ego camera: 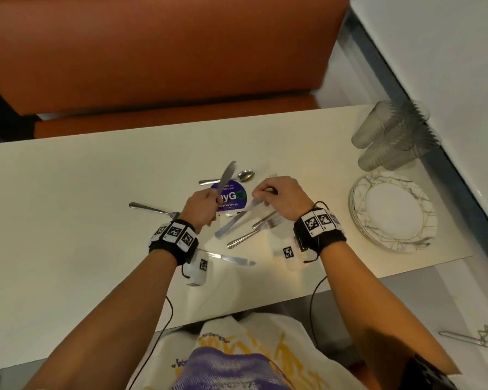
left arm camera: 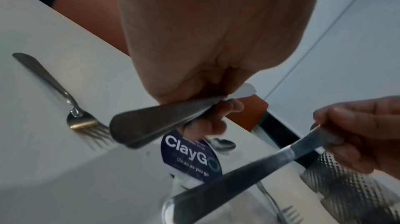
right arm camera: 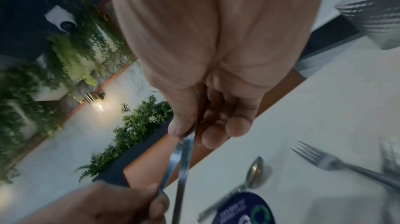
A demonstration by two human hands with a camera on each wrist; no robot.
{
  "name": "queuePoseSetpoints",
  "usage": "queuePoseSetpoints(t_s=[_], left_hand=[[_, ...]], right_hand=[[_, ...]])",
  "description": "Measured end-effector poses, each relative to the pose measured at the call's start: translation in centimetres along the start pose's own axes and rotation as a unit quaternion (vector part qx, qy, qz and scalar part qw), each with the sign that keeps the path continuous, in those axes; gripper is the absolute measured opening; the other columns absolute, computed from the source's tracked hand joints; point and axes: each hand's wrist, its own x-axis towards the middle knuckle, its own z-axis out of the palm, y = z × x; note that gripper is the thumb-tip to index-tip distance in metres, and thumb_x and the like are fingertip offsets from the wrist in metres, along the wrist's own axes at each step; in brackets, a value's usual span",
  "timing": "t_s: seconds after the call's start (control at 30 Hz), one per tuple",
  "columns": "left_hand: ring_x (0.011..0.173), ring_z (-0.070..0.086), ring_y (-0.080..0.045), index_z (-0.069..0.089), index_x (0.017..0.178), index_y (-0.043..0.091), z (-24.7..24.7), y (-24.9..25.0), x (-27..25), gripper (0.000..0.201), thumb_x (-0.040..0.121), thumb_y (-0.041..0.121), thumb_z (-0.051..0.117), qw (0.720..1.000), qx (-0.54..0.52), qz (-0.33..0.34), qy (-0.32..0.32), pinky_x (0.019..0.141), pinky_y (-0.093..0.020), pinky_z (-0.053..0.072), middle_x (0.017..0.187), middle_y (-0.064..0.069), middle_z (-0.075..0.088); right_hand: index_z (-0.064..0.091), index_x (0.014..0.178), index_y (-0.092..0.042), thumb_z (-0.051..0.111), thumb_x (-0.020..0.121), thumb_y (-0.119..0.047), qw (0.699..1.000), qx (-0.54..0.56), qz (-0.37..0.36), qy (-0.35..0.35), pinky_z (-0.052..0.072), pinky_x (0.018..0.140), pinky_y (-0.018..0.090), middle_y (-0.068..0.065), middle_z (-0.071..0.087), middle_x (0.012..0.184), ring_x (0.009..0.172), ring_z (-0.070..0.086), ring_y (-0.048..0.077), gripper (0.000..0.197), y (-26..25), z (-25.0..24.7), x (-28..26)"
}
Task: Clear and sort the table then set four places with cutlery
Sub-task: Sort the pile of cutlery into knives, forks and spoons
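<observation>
My left hand (ego camera: 206, 205) grips a table knife (ego camera: 226, 177) by the handle, blade pointing up and away. My right hand (ego camera: 261, 194) pinches a second knife (ego camera: 234, 220) at its blade, handle hanging down to the left. In the left wrist view the left knife's handle (left arm camera: 151, 123) crosses under my palm and the right-hand knife (left arm camera: 227, 186) slants below it. Loose cutlery lies on the white table (ego camera: 68, 192): a fork (ego camera: 152, 210) at left, two forks (ego camera: 258, 229) under my right hand, a spoon (ego camera: 244, 175) and a third knife (ego camera: 233, 259) near my left wrist.
A purple ClayGo sign (ego camera: 233, 197) stands between my hands. A stack of patterned plates (ego camera: 392, 212) sits at the right end, with stacked clear cups (ego camera: 395, 139) lying behind it. An orange bench (ego camera: 158, 52) runs along the far side.
</observation>
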Motion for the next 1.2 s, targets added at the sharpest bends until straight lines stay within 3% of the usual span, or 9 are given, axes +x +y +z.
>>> queuePoseSetpoints(t_s=[0.13, 0.23, 0.37, 0.47, 0.53, 0.73, 0.9, 1.07, 1.2], left_hand=[[0.078, 0.073, -0.035, 0.066, 0.088, 0.003, 0.0, 1.5, 0.1, 0.031, 0.101, 0.018, 0.042, 0.996, -0.074, -0.022, -0.053, 0.071, -0.037, 0.06, 0.077, -0.018, 0.073], [0.075, 0.074, -0.041, 0.066, 0.092, 0.0, 0.5, 2.5, -0.1, 0.032, 0.102, 0.017, 0.04, 0.984, -0.125, -0.032, -0.123, 0.064, -0.037, 0.059, 0.08, -0.024, 0.072], [0.051, 0.057, -0.027, 0.059, 0.082, 0.006, 0.9, 3.3, -0.3, 0.034, 0.105, 0.018, 0.037, 0.978, -0.156, -0.027, -0.139, 0.052, -0.031, 0.045, 0.067, -0.012, 0.061], [0.046, 0.041, -0.019, 0.059, 0.08, 0.008, 1.0, 3.3, -0.2, 0.035, 0.104, 0.02, 0.037, 0.971, -0.193, -0.056, -0.127, 0.047, -0.029, 0.031, 0.064, -0.007, 0.054], [0.045, 0.038, -0.017, 0.06, 0.08, 0.009, 1.2, 3.1, -0.2, 0.035, 0.104, 0.022, 0.037, 0.971, -0.199, -0.064, -0.118, 0.046, -0.028, 0.029, 0.064, -0.005, 0.052], [0.048, 0.035, -0.017, 0.066, 0.084, 0.006, 1.3, 2.9, -0.7, 0.039, 0.106, 0.023, 0.039, 0.966, -0.214, -0.071, -0.126, 0.048, -0.029, 0.027, 0.062, -0.003, 0.05], [0.048, 0.037, -0.018, 0.067, 0.084, 0.008, 1.2, 2.5, -0.9, 0.039, 0.105, 0.026, 0.039, 0.964, -0.212, -0.076, -0.141, 0.048, -0.03, 0.027, 0.064, -0.004, 0.053], [0.046, 0.035, -0.016, 0.066, 0.086, 0.006, 0.9, 1.8, -1.4, 0.037, 0.104, 0.026, 0.04, 0.965, -0.207, -0.067, -0.143, 0.044, -0.028, 0.025, 0.064, -0.003, 0.051], [0.047, 0.045, -0.02, 0.067, 0.086, 0.005, 0.5, 0.5, -1.6, 0.044, 0.107, 0.034, 0.04, 0.972, -0.192, -0.032, -0.133, 0.048, -0.03, 0.034, 0.063, -0.006, 0.056]], right_hand=[[0.073, 0.095, -0.008, 0.074, 0.088, -0.015, 0.996, 0.054, -0.043, 0.049, 0.052, 0.06, 0.017, -0.004, 0.07, 0.078, 0.062, 0.065, 0.006, 0.01, -2.7, -0.9, 2.2], [0.071, 0.092, -0.007, 0.078, 0.084, -0.013, 0.988, 0.086, -0.065, 0.107, 0.05, 0.056, 0.013, -0.002, 0.07, 0.078, 0.06, 0.065, 0.001, 0.012, -3.6, -0.7, 3.7], [0.07, 0.099, -0.002, 0.08, 0.083, -0.012, 0.983, 0.081, -0.075, 0.147, 0.045, 0.055, 0.006, -0.005, 0.063, 0.074, 0.062, 0.06, -0.009, 0.022, -4.0, -0.2, 4.7], [0.067, 0.106, -0.011, 0.084, 0.08, -0.02, 0.983, 0.041, -0.074, 0.165, 0.043, 0.056, 0.008, -0.001, 0.058, 0.07, 0.058, 0.052, 0.002, 0.032, -3.5, 0.3, 5.2], [0.065, 0.109, -0.014, 0.084, 0.079, -0.024, 0.982, 0.026, -0.066, 0.174, 0.043, 0.057, 0.009, -0.001, 0.059, 0.069, 0.058, 0.051, 0.003, 0.037, -3.2, 0.5, 5.3], [0.067, 0.108, -0.004, 0.083, 0.081, -0.018, 0.98, 0.078, -0.058, 0.173, 0.044, 0.053, 0.007, -0.004, 0.063, 0.065, 0.053, 0.06, -0.007, 0.034, -2.9, 0.9, 4.7], [0.067, 0.11, -0.006, 0.081, 0.083, -0.026, 0.984, 0.079, -0.057, 0.15, 0.052, 0.053, 0.015, 0.005, 0.074, 0.072, 0.056, 0.067, 0.003, 0.036, -2.7, 1.4, 4.3], [0.066, 0.099, -0.009, 0.082, 0.082, -0.027, 0.988, 0.089, -0.025, 0.127, 0.056, 0.056, 0.027, 0.003, 0.073, 0.065, 0.052, 0.067, 0.01, 0.029, -2.4, 2.1, 4.2], [0.066, 0.096, -0.012, 0.082, 0.082, -0.03, 0.987, 0.114, -0.01, 0.116, 0.055, 0.056, 0.031, 0.003, 0.073, 0.065, 0.055, 0.069, 0.017, 0.028, -2.3, 2.9, 4.3]])
